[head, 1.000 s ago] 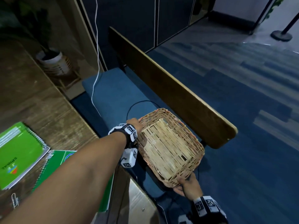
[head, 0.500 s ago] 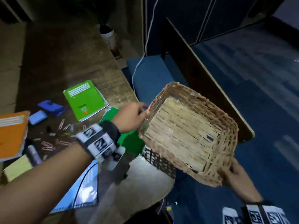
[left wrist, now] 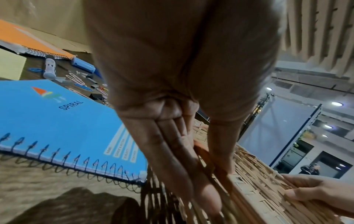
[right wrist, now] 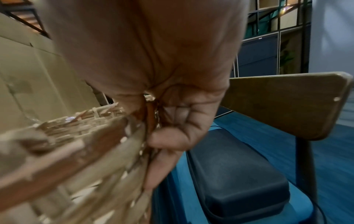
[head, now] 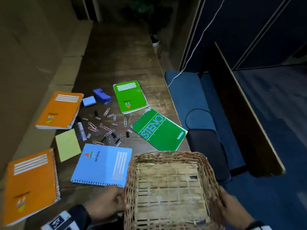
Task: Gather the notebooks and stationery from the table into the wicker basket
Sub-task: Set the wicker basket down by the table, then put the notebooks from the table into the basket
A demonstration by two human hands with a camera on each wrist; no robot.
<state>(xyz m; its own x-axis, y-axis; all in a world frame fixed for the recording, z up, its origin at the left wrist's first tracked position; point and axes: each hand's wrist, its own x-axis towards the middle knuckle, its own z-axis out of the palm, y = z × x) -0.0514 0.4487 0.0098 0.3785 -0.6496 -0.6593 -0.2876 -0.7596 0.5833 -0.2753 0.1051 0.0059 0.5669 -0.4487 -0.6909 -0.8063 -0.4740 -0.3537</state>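
The empty wicker basket (head: 167, 154) sits low over the table's near right corner, its far rim overlapping the green STENO notebook (head: 159, 130). My left hand (head: 114, 203) grips its left rim, fingers outside and thumb inside (left wrist: 220, 159). My right hand (head: 224, 206) grips the right rim (right wrist: 145, 121). On the wooden table lie a blue SPIRAL notebook (head: 103, 165), a second green notebook (head: 130, 97), two orange notebooks (head: 59, 110) (head: 30, 185), a yellow pad (head: 68, 144), a small blue pad (head: 89, 101), a blue stapler (head: 101, 95), a glue stick (head: 81, 131) and several paper clips (head: 106, 128).
A blue cushioned bench (head: 187, 93) runs along the table's right side, with a black case (head: 207, 146), a black cable and a white cable (head: 196, 47) on it, and a wooden backrest (head: 249, 105) behind. A plant pot (head: 157, 45) stands at the far table end. Cardboard boxes (head: 33, 55) line the left.
Both hands lifted the basket off the bench and carried it left and toward me, to the table's near right corner. The view swung from the bench to the table.
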